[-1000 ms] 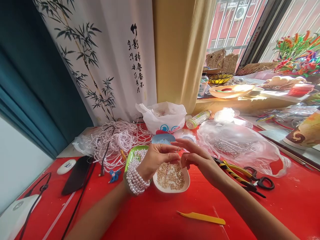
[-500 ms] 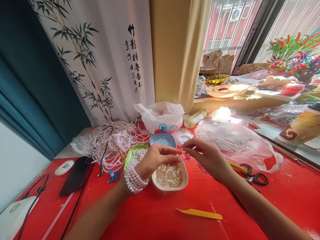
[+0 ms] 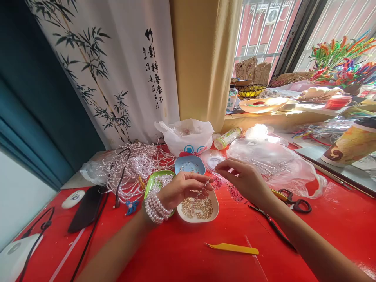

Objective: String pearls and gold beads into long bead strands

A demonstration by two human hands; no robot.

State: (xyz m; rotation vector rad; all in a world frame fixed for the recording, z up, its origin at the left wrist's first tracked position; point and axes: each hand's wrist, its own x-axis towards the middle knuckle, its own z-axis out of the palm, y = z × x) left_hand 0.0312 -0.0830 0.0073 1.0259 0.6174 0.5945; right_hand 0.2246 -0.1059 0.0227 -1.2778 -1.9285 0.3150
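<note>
My left hand (image 3: pixel 181 188), with pearl bracelets (image 3: pixel 155 206) wound round the wrist, hovers over a white dish (image 3: pixel 214 213) of small gold beads and pinches a short strand of beads (image 3: pixel 202 188) that hangs down towards the dish. My right hand (image 3: pixel 243 178) is just to the right, fingers pinched together near the strand's upper end; what it holds is too fine to make out. A green dish of pearls (image 3: pixel 151 181) and a blue dish (image 3: pixel 188 163) lie behind my left hand.
On the red table (image 3: pixel 182 258) lie yellow tweezers (image 3: pixel 233 248), black-handled scissors (image 3: pixel 295 203), a pile of pearl strands (image 3: pixel 138 164), clear plastic bags (image 3: pixel 276 164), a white bag (image 3: pixel 186 137), a black phone (image 3: pixel 86 207) with cable, and a patterned cup (image 3: pixel 349 147).
My hands have drawn slightly apart over the bead dish, and a short beaded strand now hangs from the left fingers. The view has shifted a little to the right.
</note>
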